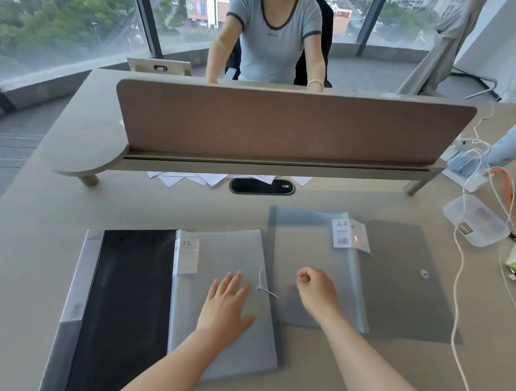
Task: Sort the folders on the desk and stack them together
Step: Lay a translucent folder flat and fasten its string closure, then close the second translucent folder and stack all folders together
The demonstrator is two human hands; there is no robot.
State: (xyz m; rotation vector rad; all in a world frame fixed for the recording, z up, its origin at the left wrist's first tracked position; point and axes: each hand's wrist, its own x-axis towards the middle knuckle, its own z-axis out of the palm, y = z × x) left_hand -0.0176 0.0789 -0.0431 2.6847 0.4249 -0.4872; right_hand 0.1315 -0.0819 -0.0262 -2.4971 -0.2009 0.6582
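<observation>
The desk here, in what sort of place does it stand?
Most likely an office on a high floor: a shared desk with a divider panel, folders on it, and large windows overlooking city buildings.

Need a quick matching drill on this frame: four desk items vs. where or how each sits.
1. black folder
2. folder labelled 20
3. folder labelled A4
4. clear plastic box

a. far right, beside the cables
b. under the flat left hand
c. leftmost on the desk
d. under the closed right hand

Pairs: 1-c, 2-b, 3-d, 4-a
</observation>
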